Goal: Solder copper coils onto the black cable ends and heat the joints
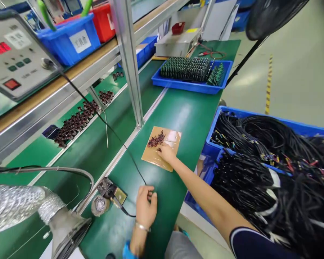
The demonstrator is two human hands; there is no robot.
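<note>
Dark components (156,139) lie at eleven o'clock from the right hand (167,153) — I cannot tell whether its fingers grip one. At seven, the left hand (146,208) curls, fingers and thumb apart.

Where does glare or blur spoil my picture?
Head view: pale glare on the green bench beyond the brown sheet; head view, lower right: black cables blurred; head view: dark parts by the right hand too blurred to tell apart.
</note>
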